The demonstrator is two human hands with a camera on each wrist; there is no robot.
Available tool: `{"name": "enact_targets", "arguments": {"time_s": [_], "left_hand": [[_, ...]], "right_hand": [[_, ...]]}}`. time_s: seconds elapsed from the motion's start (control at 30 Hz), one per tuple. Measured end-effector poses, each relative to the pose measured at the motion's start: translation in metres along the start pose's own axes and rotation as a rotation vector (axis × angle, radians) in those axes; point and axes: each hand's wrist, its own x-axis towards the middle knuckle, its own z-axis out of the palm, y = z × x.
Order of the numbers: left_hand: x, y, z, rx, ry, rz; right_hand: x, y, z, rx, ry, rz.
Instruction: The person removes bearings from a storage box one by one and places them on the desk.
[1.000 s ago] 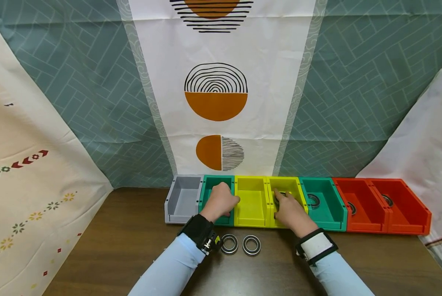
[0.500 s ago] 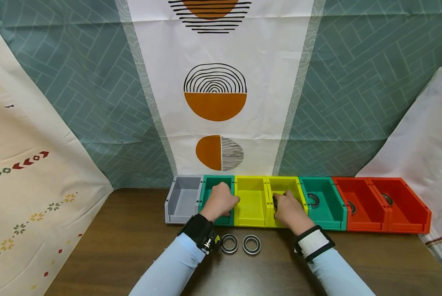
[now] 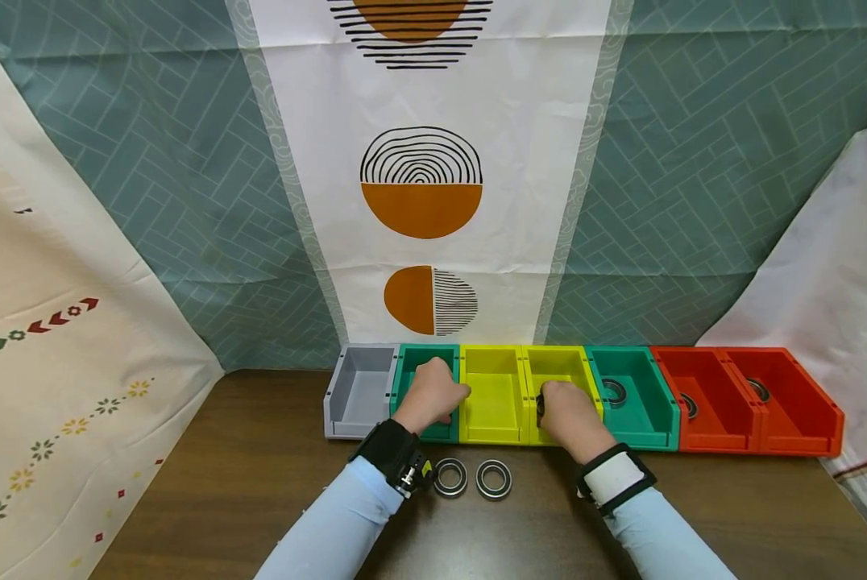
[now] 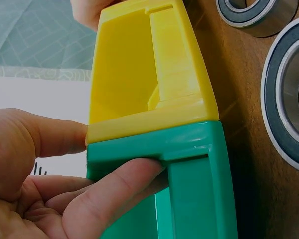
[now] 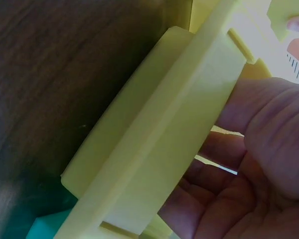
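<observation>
Head view. The right hand [image 3: 571,415] is resting inside the right yellow bin [image 3: 560,366], where a bearing [image 3: 540,405] is showing as a dark sliver at the fingertips; the grip appears to be pinching it, although the hand is covering most of the ring. The left hand [image 3: 433,393] is resting at the left green bin [image 3: 444,433]. Two loose bearings [image 3: 508,481] are lying flat on the tabletop [image 3: 223,483] in front of the bins, displaying bright metal rings around a dark annular band.

Left wrist view. The left hand is straddling the wall where green and yellow are meeting, one digit at the rim and another inside the green bin, its grip seemingly pinching that wall. The loose bearings are presenting smooth, shiny outer faces; such a part is probably weighing much for its size, resisting any squeeze, and tending to slip under dry fingertips.

Right wrist view. The right hand's fingers are lying curled behind the yellow wall, which is hiding the bearing. A sound hold is probably spanning opposite sides of the outer rim, sparing the dark band, presumably a thinner seal.
</observation>
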Motion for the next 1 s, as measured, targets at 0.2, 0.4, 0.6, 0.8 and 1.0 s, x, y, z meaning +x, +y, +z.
{"name": "enact_targets", "arguments": {"time_s": [0.2,0.4,0.6,0.8,1.0], "left_hand": [[0.002,-0.002,0.001,0.008,0.007,0.001],[0.001,-0.002,0.002,0.021,0.021,0.001],[0.001,-0.002,0.002,0.016,0.029,0.002],[0.002,-0.001,0.001,0.026,0.025,-0.006],[0.004,-0.003,0.003,0.037,0.024,-0.011]], "right_hand": [[-0.002,0.003,-0.005,0.010,-0.019,0.002],[-0.003,0.006,-0.005,0.056,-0.019,0.024],[-0.007,0.010,-0.006,0.132,0.078,0.043],[-0.013,0.012,-0.011,0.157,0.205,0.017],[-0.023,0.014,-0.016,0.142,0.287,-0.019]]}}
